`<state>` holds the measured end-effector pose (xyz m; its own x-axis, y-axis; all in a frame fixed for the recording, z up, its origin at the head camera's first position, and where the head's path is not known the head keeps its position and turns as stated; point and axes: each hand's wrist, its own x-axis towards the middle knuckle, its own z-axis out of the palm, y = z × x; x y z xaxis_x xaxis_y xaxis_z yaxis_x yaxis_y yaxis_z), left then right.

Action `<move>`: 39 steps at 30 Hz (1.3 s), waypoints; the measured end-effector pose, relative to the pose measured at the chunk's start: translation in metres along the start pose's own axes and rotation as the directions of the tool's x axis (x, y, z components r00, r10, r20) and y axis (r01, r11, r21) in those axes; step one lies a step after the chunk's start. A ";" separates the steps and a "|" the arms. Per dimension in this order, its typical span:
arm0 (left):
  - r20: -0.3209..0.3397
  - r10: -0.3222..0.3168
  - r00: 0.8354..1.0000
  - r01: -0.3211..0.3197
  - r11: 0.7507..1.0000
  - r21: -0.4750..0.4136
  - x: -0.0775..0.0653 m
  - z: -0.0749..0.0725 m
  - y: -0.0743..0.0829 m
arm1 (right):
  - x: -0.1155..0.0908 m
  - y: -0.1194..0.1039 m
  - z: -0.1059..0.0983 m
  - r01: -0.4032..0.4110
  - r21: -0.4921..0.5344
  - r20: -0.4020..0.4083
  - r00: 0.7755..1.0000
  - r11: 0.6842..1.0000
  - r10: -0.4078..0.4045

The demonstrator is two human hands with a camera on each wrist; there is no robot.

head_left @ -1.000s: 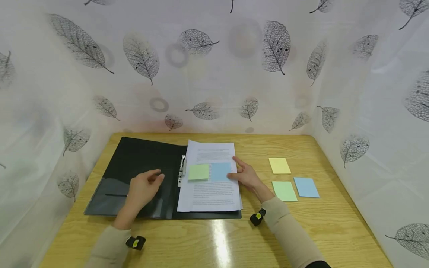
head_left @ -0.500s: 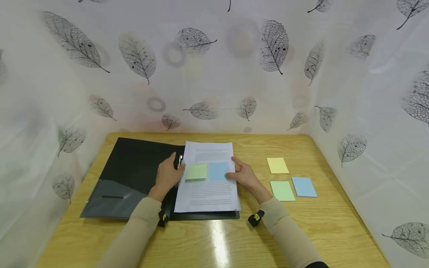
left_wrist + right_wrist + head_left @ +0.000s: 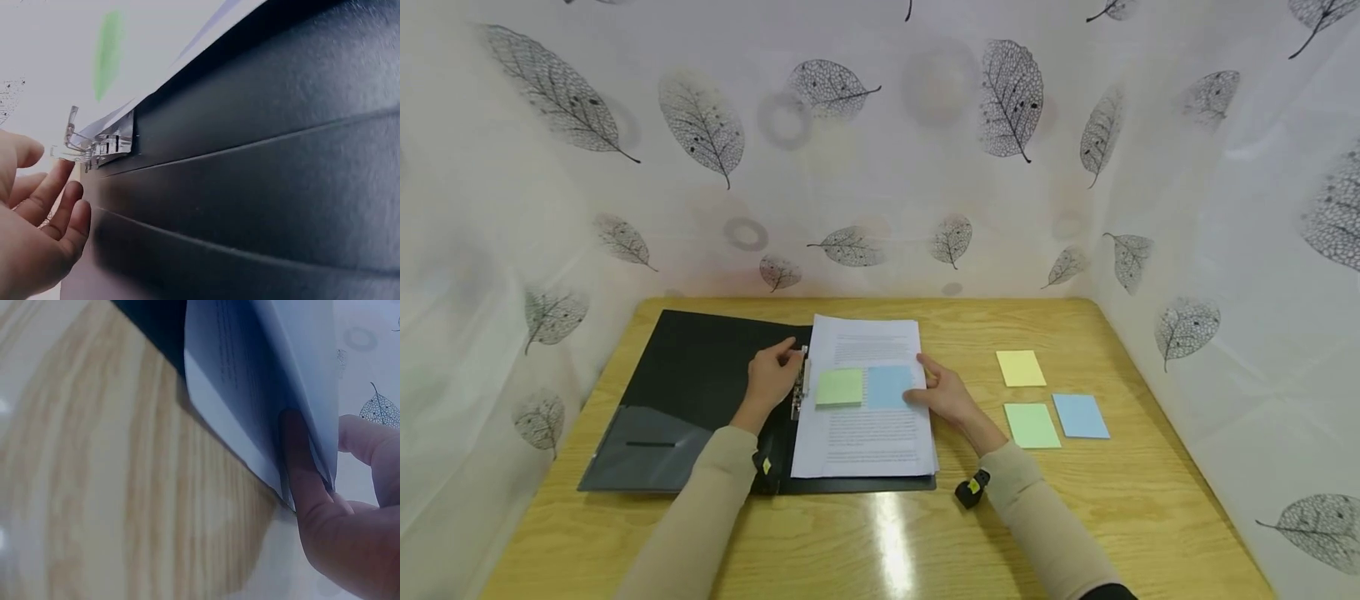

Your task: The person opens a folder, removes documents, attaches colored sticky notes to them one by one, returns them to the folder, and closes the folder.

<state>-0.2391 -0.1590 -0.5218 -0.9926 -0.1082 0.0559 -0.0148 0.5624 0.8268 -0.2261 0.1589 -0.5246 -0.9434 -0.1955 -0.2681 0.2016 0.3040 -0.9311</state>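
Note:
A black clip folder [image 3: 707, 358] lies spread on the table, with a stack of printed papers [image 3: 868, 442] over its right half. On the papers sit a green sticky note pad [image 3: 839, 387] and a blue sticky note [image 3: 887, 387]. My right hand [image 3: 951, 397] pinches the stack's right edge, thumb on top; in the right wrist view a finger [image 3: 300, 456] goes in between sheets. Beside the metal clip [image 3: 797, 396] is my left hand [image 3: 771, 379]. Its fingers are loosely bent and a fingertip appears to touch the clip's lever [image 3: 72, 125] in the left wrist view.
Yellow [image 3: 1021, 368], green [image 3: 1032, 426] and blue sticky notes [image 3: 1080, 416] lie on the wooden table [image 3: 820, 542] to the right. A dark see-through pocket [image 3: 647, 446] covers the folder's lower left. Leaf-patterned curtains [image 3: 865, 167] enclose the table's back and sides.
My left hand has moved right, from over the folder's left half to the clip, and its thumb has since drawn back from the paper edge. The right hand keeps its grip on the papers.

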 end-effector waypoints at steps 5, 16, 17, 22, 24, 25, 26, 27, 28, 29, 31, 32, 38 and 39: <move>-0.037 0.085 0.996 -0.085 0.996 0.001 -0.005 -0.005 0.001 | 0.001 -0.002 0.001 0.010 -0.007 -0.002 1.000 1.000 -0.010; -0.032 0.385 0.922 -0.368 0.901 0.229 -0.035 -0.021 -0.002 | -0.003 -0.004 0.003 0.044 -0.159 0.021 0.999 0.986 -0.041; -0.021 0.398 0.917 -0.380 0.890 0.251 -0.039 -0.022 -0.002 | -0.003 -0.004 0.003 0.043 -0.180 0.017 0.999 0.983 -0.041; 0.044 0.423 0.905 -0.415 0.853 0.317 -0.054 -0.028 -0.003 | -0.005 -0.007 0.004 0.061 -0.302 -0.018 0.997 0.951 -0.070; 0.077 0.427 0.901 -0.427 0.840 0.334 -0.059 -0.030 -0.003 | -0.006 -0.009 0.004 0.069 -0.341 -0.027 0.996 0.938 -0.083; 0.095 0.431 0.897 -0.436 0.831 0.346 -0.061 -0.031 -0.004 | -0.007 -0.010 0.004 0.074 -0.358 -0.028 0.996 0.931 -0.090; 0.114 0.435 0.893 -0.445 0.821 0.358 -0.063 -0.032 -0.004 | -0.007 -0.011 0.004 0.079 -0.377 -0.030 0.995 0.923 -0.097; 0.131 0.438 0.889 -0.454 0.811 0.370 -0.065 -0.033 -0.003 | -0.008 -0.012 0.005 0.084 -0.399 -0.031 0.994 0.913 -0.105; 0.147 0.438 0.887 -0.459 0.802 0.383 -0.067 -0.034 -0.002 | -0.009 -0.012 0.005 0.092 -0.418 -0.032 0.993 0.904 -0.115; 0.161 0.438 0.884 -0.464 0.793 0.395 -0.068 -0.035 -0.002 | -0.010 -0.013 0.005 0.097 -0.436 -0.033 0.992 0.895 -0.124; 0.195 0.429 0.882 -0.470 0.769 0.434 -0.070 -0.037 0.000 | -0.011 -0.015 0.005 0.115 -0.475 -0.029 0.989 0.872 -0.146; 0.215 0.417 0.883 -0.469 0.759 0.452 -0.071 -0.038 0.001 | -0.012 -0.015 0.005 0.125 -0.496 -0.028 0.987 0.859 -0.159; 0.330 0.361 0.872 -0.488 0.687 0.538 -0.077 -0.039 0.002 | -0.019 -0.017 0.005 0.150 -0.617 -0.033 0.976 0.772 -0.215; 0.338 0.363 0.868 -0.495 0.675 0.546 -0.078 -0.039 0.002 | -0.019 -0.017 0.005 0.152 -0.635 -0.030 0.975 0.758 -0.221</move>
<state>-0.1569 -0.1815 -0.5028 -0.9079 0.3876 0.1597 0.4157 0.8813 0.2248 -0.2097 0.1525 -0.5048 -0.9721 -0.2297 -0.0477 -0.1583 0.7922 -0.5894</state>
